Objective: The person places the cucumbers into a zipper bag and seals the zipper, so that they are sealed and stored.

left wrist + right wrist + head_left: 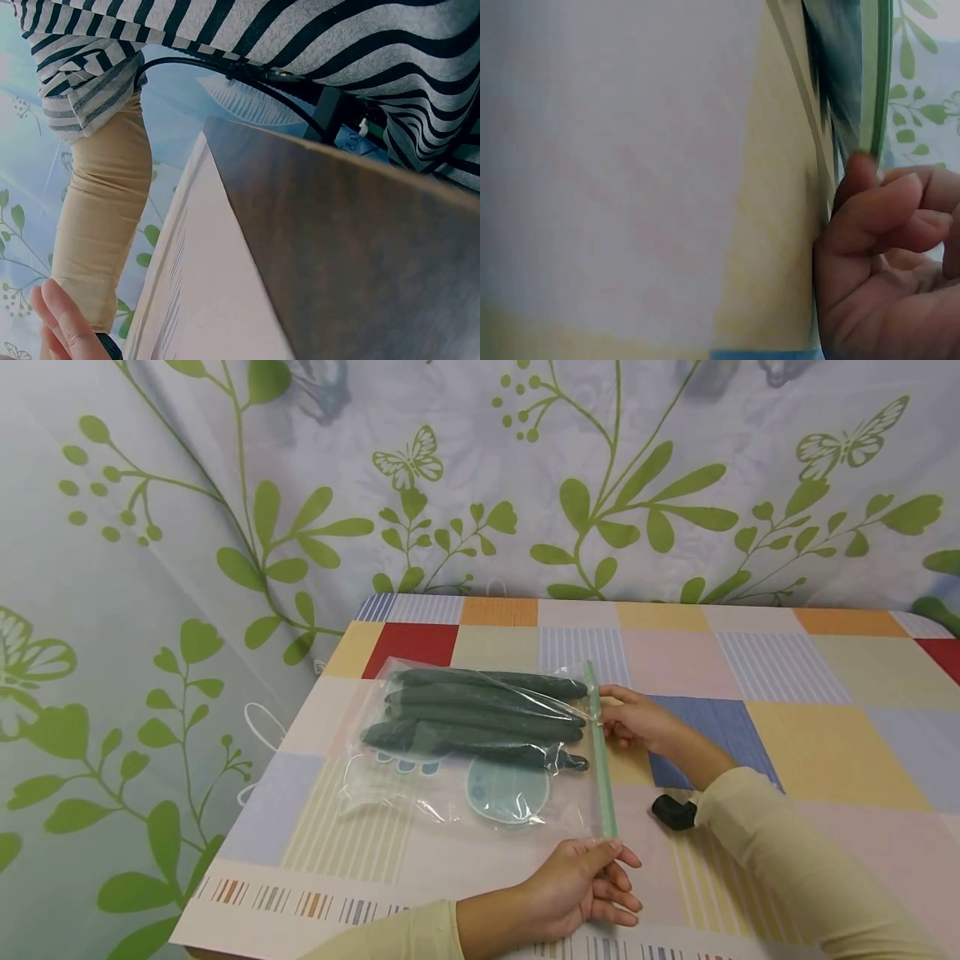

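A clear zip bag [450, 806] with a green strip along its right edge lies flat on the table. Inside it several dark green cucumbers [480, 718] are stacked side by side across the far half. My left hand [573, 893] pinches the near end of the green strip between thumb and forefinger, the other fingers loosely extended. Farther back, my right hand [641, 722] pinches the same strip [874, 82] near its far end. In the right wrist view, the fingers [870, 214] of that hand are curled at the strip. The left wrist view shows a hand's fingers but not the bag.
A patchwork-patterned cloth [810, 743] covers the table. A small black object [673, 812] sits by the right sleeve. Behind stands a curtain [480, 485] printed with leaves and butterflies. A white cord [262, 727] hangs by the table's left edge.
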`<state>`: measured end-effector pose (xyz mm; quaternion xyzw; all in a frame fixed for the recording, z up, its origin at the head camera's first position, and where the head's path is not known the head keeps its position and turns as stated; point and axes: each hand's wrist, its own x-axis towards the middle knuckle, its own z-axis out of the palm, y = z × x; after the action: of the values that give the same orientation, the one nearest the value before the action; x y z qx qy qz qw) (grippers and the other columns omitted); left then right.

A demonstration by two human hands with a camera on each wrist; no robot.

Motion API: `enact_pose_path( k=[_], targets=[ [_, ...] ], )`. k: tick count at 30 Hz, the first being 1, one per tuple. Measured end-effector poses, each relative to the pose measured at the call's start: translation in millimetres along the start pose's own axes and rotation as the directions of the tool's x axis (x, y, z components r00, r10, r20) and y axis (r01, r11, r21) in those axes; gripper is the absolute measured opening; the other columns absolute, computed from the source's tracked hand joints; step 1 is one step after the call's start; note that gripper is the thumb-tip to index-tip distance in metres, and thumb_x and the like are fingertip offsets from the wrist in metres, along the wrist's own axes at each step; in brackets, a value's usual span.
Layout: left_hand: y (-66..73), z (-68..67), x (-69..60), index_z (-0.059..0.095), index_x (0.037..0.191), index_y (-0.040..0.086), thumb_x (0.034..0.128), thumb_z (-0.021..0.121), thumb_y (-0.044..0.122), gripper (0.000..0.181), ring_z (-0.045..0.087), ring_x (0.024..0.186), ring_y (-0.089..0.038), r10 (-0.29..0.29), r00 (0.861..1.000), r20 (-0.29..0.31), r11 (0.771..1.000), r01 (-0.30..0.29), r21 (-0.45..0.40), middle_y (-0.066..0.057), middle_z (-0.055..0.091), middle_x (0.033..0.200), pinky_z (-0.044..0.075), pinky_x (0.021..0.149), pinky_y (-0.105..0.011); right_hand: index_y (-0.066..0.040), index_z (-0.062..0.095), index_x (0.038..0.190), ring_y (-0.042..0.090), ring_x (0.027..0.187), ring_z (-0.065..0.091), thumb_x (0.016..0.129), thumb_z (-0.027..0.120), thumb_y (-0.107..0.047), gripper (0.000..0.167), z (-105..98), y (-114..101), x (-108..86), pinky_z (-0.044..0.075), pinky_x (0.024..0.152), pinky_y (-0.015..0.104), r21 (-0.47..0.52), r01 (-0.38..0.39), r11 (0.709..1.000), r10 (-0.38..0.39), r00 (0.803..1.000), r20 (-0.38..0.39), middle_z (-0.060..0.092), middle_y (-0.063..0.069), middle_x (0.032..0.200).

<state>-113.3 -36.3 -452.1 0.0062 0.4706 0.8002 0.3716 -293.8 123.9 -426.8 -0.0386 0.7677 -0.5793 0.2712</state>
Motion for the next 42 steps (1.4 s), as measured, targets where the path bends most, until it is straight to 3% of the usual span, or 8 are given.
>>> enact_pose_path(
  k=[6,15,22,29,35,42],
  targets=[
    [0.5,1.5,1.5,0.059,0.102,0.002,0.0944,0.046,0.027,0.03,0.061,0.058,-0.006,0.008,1.0,-0.005,1.0,-0.008,-0.002,0.008,0.056,0.064,0.053,0.074,-0.041,0.001,0.027,0.134,0.007,0.045,0.035,0.084,0.046,-0.003,0.054,-0.2,-0.5,4.0,0.037,0.047,0.025,-0.04,0.072,0.997,-0.075,0.995,-0.072,0.048,-0.002,0.059],
    [-1.3,4.3,3.0,0.059,0.104,0.0,0.0945,0.046,0.027,0.031,0.061,0.058,-0.006,0.004,1.0,-0.013,1.0,-0.004,0.0,0.008,0.056,0.064,0.052,0.076,-0.044,0.004,0.031,0.131,0.008,0.047,0.038,0.086,0.048,-0.003,0.048,-6.5,-2.3,10.6,0.038,0.048,0.024,-0.085,0.075,0.994,-0.087,0.985,-0.152,0.053,-0.002,0.062],
    [-3.4,5.8,3.4,0.059,0.104,-0.001,0.0943,0.046,0.027,0.033,0.061,0.057,-0.006,0.004,1.0,-0.009,1.0,-0.004,0.0,0.009,0.057,0.064,0.05,0.078,-0.048,0.01,0.032,0.125,0.008,0.047,0.041,0.086,0.05,-0.004,0.045,-13.0,-6.1,14.7,0.038,0.049,0.024,-0.117,0.082,0.99,-0.102,0.979,-0.174,0.056,-0.004,0.064],
    [-5.5,7.7,1.5,0.059,0.104,-0.003,0.0944,0.046,0.027,0.034,0.061,0.056,-0.006,-0.008,1.0,-0.023,1.0,0.008,0.0,0.008,0.057,0.063,0.048,0.079,-0.051,0.008,0.027,0.127,0.01,0.049,0.038,0.09,0.048,-0.005,0.045,-15.9,-11.3,20.9,0.037,0.051,0.025,-0.134,0.074,0.988,-0.097,0.979,-0.178,0.053,0.001,0.07],
    [-10.6,7.5,-0.5,0.057,0.107,-0.005,0.0945,0.046,0.028,0.037,0.061,0.057,-0.006,0.013,1.0,0.007,1.0,-0.013,0.0,0.009,0.057,0.064,0.05,0.078,-0.048,0.01,0.026,0.126,0.009,0.048,0.04,0.09,0.047,-0.004,0.044,-18.2,-12.4,26.4,0.039,0.05,0.024,-0.139,0.079,0.987,-0.107,0.973,-0.206,0.053,0.002,0.069],
    [-15.2,8.7,-1.5,0.059,0.103,0.0,0.0936,0.047,0.03,0.034,0.061,0.057,-0.006,-0.011,1.0,0.016,1.0,0.011,-0.008,0.01,0.058,0.064,0.049,0.079,-0.048,0.011,0.026,0.126,0.009,0.049,0.041,0.09,0.048,-0.003,0.044,-22.4,-9.2,28.6,0.04,0.051,0.024,-0.146,0.079,0.986,-0.114,0.963,-0.244,0.048,0.001,0.064]
  ],
)
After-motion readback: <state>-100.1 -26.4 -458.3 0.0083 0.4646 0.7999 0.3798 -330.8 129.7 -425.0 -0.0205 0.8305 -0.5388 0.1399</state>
